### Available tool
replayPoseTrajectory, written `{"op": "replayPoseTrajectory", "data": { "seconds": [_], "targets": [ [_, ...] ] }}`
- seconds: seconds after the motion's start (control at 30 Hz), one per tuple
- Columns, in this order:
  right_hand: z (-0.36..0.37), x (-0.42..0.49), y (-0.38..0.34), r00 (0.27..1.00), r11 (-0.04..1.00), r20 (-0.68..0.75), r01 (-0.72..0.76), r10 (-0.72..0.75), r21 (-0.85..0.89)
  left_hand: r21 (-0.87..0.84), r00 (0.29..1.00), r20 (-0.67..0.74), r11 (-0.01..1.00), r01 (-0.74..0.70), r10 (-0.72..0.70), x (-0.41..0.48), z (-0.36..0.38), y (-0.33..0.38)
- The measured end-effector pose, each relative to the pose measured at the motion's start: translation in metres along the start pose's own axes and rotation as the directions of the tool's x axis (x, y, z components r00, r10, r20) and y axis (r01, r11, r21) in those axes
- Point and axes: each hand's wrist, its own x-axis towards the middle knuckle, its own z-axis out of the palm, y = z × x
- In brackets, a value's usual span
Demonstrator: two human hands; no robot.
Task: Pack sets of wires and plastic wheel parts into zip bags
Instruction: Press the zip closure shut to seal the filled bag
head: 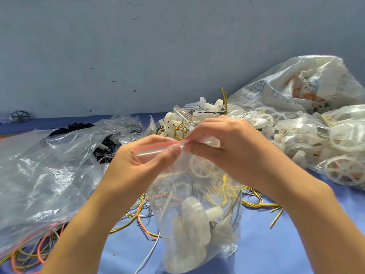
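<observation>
Clear zip bag [199,194] of wheel parts [194,220] and wires [221,192] hangs upright under both hands — left hand [142,165] and right hand [235,147] pinch its red seal strip [156,145], lying left-to-right between them, grips nearly touching mid-strip.

One wide-angle view, worn on the person's head, looks forward and down from close range. Both forearms enter from the bottom edge. The left hand [142,161] and right hand [233,147] meet at frame centre, pinching the zip bag [197,214] that hangs at lower centre. The blue table [276,244] fills the lower half, a grey-blue wall [138,56] the upper half.
</observation>
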Motion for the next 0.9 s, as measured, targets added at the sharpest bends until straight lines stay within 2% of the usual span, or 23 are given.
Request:
{"op": "replayPoseTrajectory", "data": {
  "seconds": [0.23, 0.37, 0.43, 0.5, 0.57, 0.63, 0.67, 0.9],
  "targets": [
    [-0.001, -0.001, -0.001, 1.000, 1.000, 0.003, 0.012, -0.013, 0.021, 0.038, 0.998, -0.007, 0.997, -0.065, 0.065, -0.001, 0.001, -0.001],
    [-0.003, -0.003, 0.001, 1.000, 1.000, 0.004, -0.010, 0.010, 0.006, 0.098, 0.998, -0.054, 0.995, 0.011, -0.006, 0.000, -0.004, 0.000],
    [-0.002, -0.003, 0.000, 1.000, 1.000, 0.001, -0.008, 0.008, -0.020, 0.187, 0.996, -0.089, 0.982, 0.028, -0.012, 0.000, -0.013, 0.006],
    [-0.001, -0.002, -0.001, 1.000, 0.999, -0.002, -0.008, 0.008, -0.034, 0.387, 0.990, -0.116, 0.922, -0.026, 0.077, -0.001, -0.022, 0.014],
    [-0.001, -0.002, -0.002, 1.000, 0.999, -0.005, 0.002, -0.002, -0.035, 0.594, 0.980, -0.039, 0.794, -0.134, 0.195, -0.003, -0.021, 0.024],
    [-0.001, -0.001, -0.002, 1.000, 0.999, -0.005, 0.014, -0.014, -0.031, 0.698, 0.965, 0.053, 0.681, -0.219, 0.256, -0.003, -0.012, 0.028],
    [0.000, 0.000, -0.002, 1.000, 0.999, -0.001, 0.019, -0.019, -0.033, 0.719, 0.963, 0.067, 0.657, -0.228, 0.261, -0.002, -0.007, 0.028],
    [0.000, -0.002, -0.002, 0.999, 0.998, -0.001, 0.040, -0.040, -0.040, 0.705, 0.974, 0.067, 0.680, -0.201, 0.218, -0.002, -0.004, 0.025]
  ]
}}
